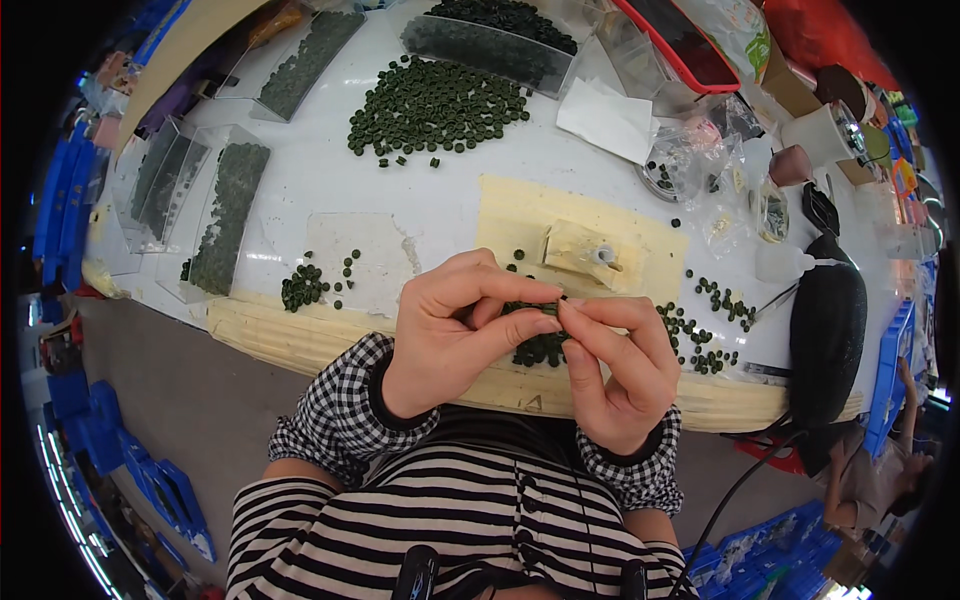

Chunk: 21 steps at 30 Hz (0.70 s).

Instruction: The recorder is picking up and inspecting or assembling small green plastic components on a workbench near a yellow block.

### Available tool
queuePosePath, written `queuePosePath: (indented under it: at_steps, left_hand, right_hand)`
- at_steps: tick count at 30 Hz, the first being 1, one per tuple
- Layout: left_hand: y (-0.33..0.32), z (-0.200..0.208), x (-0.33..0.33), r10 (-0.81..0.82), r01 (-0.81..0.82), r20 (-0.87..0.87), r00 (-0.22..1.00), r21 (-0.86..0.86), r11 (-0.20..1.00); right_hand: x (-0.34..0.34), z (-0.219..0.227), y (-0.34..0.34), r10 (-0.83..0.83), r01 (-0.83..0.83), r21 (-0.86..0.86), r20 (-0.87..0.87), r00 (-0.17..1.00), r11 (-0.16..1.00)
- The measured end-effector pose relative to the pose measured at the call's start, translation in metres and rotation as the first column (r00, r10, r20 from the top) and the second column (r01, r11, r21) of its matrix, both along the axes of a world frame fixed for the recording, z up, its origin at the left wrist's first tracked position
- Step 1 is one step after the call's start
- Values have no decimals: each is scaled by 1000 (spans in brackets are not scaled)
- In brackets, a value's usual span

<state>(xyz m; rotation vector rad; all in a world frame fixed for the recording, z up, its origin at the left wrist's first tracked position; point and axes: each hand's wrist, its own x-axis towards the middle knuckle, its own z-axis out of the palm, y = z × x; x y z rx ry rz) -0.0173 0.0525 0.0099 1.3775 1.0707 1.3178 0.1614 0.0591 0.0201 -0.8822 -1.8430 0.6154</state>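
My left hand [447, 330] and my right hand [628, 372] meet above the table's near edge, fingertips pinched together. Between them is a small dark green piece [535, 306], mostly covered by the fingers. Right below lies a cluster of small dark green round pieces [540, 350], partly hidden by my hands. Just beyond the fingers, a tape-covered block [575, 250] with a short white tube [605, 254] rests on a yellow sheet [510, 215]. More of the green pieces [700, 335] are scattered right of my right hand, and a smaller group [303, 287] sits left of my left hand.
A big heap of green pieces [430, 108] lies at the back, before a clear bin [490, 45]. Clear trays [230, 215] stand at the left. A folded white tissue [607, 118], a red-cased phone [690, 45], plastic bags and a black padded object [828, 330] occupy the right.
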Motion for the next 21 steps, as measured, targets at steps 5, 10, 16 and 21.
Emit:
queuePosePath:
  at_steps: [5,10,16,21]
  left_hand:
    - [-1,-2,0,-28,28,23,999,18,999]
    - [-3,-1,-1,-136,141,158,978,-20,990]
    - [-2,-1,-1,-156,145,86,984,128,981]
    - [-3,-1,-1,-160,147,77,984,150,978]
  right_hand:
    - [1,1,0,-5,5,28,1,1000,1000]
    - [4,0,-2,-74,74,5,-42,996,997]
    - [4,-2,-3,-76,77,11,-29,997,997]
    - [4,-2,-3,-81,82,16,-31,996,997]
